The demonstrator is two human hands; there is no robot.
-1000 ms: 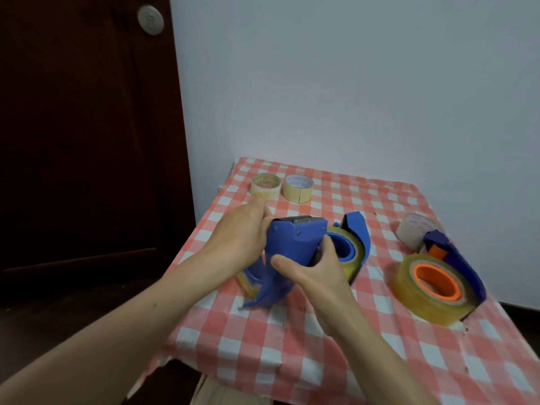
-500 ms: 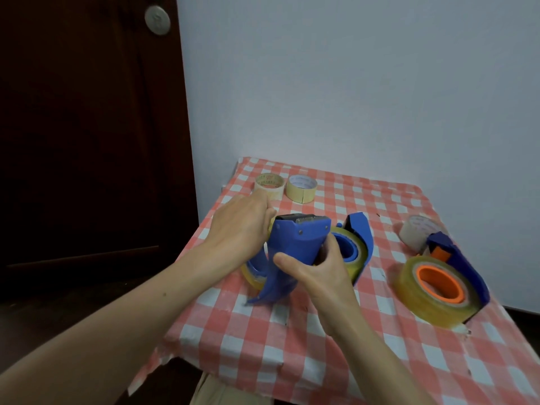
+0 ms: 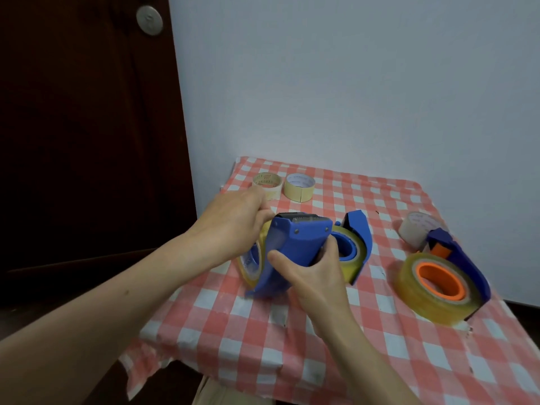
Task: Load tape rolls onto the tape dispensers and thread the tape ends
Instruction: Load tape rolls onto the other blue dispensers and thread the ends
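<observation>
My right hand point(image 3: 312, 276) grips a blue tape dispenser point(image 3: 295, 244) held upright just above the checked tablecloth point(image 3: 233, 340). A clear yellowish tape roll point(image 3: 251, 263) sits on the dispenser's left side, and my left hand point(image 3: 233, 223) curls over its top edge; its fingertips are hidden behind the dispenser. Behind it lies a second blue dispenser point(image 3: 358, 232) loaded with a clear roll on a blue hub point(image 3: 347, 252). At the right lies a third blue dispenser point(image 3: 464, 258) with a clear roll on an orange hub point(image 3: 438, 280).
Two cream tape rolls point(image 3: 267, 184) point(image 3: 299, 187) stand at the table's far left corner. A whitish roll point(image 3: 416, 230) sits at the far right. A dark wooden door point(image 3: 87, 127) stands left of the table, a pale wall point(image 3: 350, 83) behind it.
My left hand has shifted slightly up along the roll's top edge. The held dispenser stays in my right hand's grip, tilted a little further.
</observation>
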